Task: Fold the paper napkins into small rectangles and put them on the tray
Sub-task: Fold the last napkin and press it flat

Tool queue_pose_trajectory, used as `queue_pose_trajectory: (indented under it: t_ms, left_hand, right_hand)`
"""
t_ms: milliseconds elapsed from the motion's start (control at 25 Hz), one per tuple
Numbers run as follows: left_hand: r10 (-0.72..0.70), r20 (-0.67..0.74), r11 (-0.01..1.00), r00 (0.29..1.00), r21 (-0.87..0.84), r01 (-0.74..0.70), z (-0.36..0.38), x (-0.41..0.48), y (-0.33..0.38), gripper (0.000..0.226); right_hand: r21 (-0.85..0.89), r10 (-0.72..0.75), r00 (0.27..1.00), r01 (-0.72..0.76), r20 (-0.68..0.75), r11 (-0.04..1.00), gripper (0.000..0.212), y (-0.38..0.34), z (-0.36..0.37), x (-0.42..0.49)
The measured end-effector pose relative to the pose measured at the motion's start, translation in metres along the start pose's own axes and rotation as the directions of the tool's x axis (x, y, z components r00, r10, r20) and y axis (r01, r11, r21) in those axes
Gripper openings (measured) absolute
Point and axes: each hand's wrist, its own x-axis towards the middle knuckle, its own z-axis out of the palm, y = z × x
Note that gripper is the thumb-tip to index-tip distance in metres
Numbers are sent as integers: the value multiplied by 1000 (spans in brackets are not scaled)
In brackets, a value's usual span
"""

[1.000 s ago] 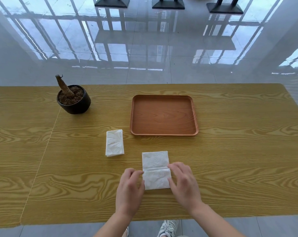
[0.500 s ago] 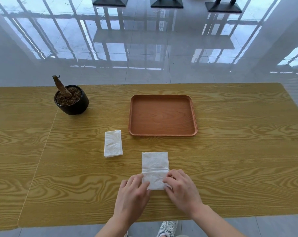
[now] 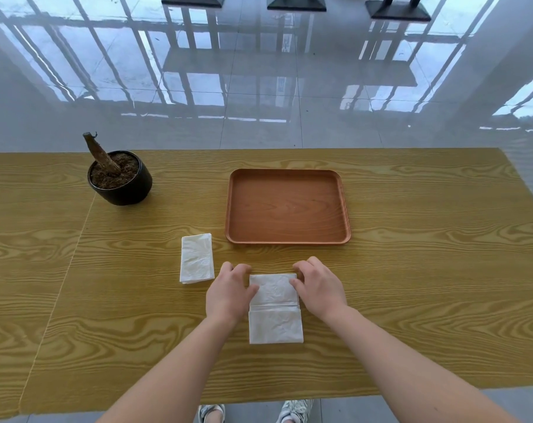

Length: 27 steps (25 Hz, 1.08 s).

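Bench (image 3: 427,285): yellow wood-grain top, checked L to R.

1. Black pot (image 3: 120,181), far-left area, close to the far edge. Filled w/ brown soil; a cut stump leans left out of it.
2. Folded napkin (image 3: 197,258), left of ctr, mid-depth, just off the tray's near-left corner. White, crinkled, narrow rectangle, long side running near-to-far, layers showing at its near edge. Lies flat, untouched.
3. Left hand (image 3: 230,293): fingers curled at the far-left corner of the centre napkin, thumb lying on its left edge. Holds that corner.
4. Centre napkin (image 3: 275,309): at bench ctr, toward the near edge. White, embossed, long rectangle w/ a crease ridge across the middle. Near half flat on the bench; can't tell if the far edge is lifted.
5. Right hand (image 3: 318,288): mirrors the left, fingers curled at the far-right corner, thumb on the napkin's right edge. Holds that corner.
6. Tray (image 3: 344,209): reddish-brown wood, rounded corners, low rim. Sits beyond both hands, toward the far edge. No napkin in it.
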Motion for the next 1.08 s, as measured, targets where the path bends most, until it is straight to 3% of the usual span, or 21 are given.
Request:
queue_pose_trajectory:
  t_ms: [200,600,760,960,1080]
  left_hand:
    - [12,30,1000,999,19,-12,0,3,1,39]
    - [-49,18,997,999,-54,49,-2,6,8,13]
    - [16,-4,998,1000,-62,-16,1,4,10,11]
    - [0,0,962,1000,-272,0,2,1,6,30]
    - [10,-17,944,1000,-329,-15,-1,-1,3,22]
  right_hand:
    - [-39,-43,999,43,-8,998,9,2,2,2]
    - [-24,-103,994,102,-46,995,4,3,2,1]
    - [-4,-83,996,83,19,997,29,2,1,5]
    - [35,-42,996,40,75,999,35,3,-3,8]
    - [73,-34,995,27,98,997,35,3,-6,9]
